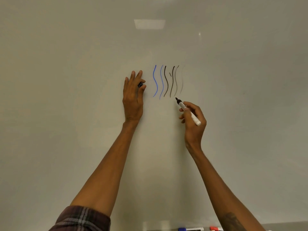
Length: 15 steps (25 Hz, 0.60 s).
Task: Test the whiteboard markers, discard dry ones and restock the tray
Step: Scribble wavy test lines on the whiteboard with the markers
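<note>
**Marker test strokes on whiteboard**

Gripped in the right hand (193, 121), the black-tipped marker (188, 111) points its tip just below the wavy strokes (166, 81); contact with the whiteboard (66, 80) cannot be judged. The left hand (133, 97) lies flat on the board, thumb pinching a dark cap (140, 84). The rightmost stroke is barely legible. A blue-capped marker (183, 229) and a red-capped marker (214, 228) are cut off at the bottom edge.

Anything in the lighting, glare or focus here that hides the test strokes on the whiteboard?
Head view: dim light, corners darker; ceiling-light reflections on the whiteboard sit above the test strokes, not across them; right hand, marker, left hand and cap are sharp; spare markers cropped at bottom edge.
</note>
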Available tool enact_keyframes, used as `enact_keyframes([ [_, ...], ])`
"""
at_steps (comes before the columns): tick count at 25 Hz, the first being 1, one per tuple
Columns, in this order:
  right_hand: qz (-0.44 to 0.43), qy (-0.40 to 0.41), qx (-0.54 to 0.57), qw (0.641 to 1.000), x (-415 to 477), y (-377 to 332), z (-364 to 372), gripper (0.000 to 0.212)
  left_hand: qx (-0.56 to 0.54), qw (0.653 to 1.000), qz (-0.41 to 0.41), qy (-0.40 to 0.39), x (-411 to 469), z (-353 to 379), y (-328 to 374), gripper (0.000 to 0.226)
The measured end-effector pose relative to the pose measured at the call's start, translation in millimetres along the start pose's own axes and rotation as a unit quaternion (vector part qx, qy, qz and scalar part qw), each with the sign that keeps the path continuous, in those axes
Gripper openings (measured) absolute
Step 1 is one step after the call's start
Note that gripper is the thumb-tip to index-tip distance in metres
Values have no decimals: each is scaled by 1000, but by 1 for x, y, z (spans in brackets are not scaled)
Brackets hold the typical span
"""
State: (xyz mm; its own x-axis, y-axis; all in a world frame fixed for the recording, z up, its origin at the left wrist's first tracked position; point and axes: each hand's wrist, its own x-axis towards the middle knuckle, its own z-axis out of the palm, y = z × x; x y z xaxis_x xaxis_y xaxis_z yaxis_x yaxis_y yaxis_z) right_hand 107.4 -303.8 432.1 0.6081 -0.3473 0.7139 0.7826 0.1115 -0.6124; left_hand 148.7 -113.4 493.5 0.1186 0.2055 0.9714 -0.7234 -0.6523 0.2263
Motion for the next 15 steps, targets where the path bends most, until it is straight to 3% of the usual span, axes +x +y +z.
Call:
enact_keyframes([
  [3,112,-45,126,985,-6,-2,3,17,-64,992,-74,75,-13,-10,15,18],
  [7,208,-101,209,950,-31,10,7,23,-152,954,-222,132,-48,-19,32,23],
  [9,232,-125,212,941,-45,15,8,24,-206,922,-293,147,-65,-23,38,27],
  [15,252,-140,213,934,-65,22,12,24,-259,870,-382,173,-102,-29,40,28],
])
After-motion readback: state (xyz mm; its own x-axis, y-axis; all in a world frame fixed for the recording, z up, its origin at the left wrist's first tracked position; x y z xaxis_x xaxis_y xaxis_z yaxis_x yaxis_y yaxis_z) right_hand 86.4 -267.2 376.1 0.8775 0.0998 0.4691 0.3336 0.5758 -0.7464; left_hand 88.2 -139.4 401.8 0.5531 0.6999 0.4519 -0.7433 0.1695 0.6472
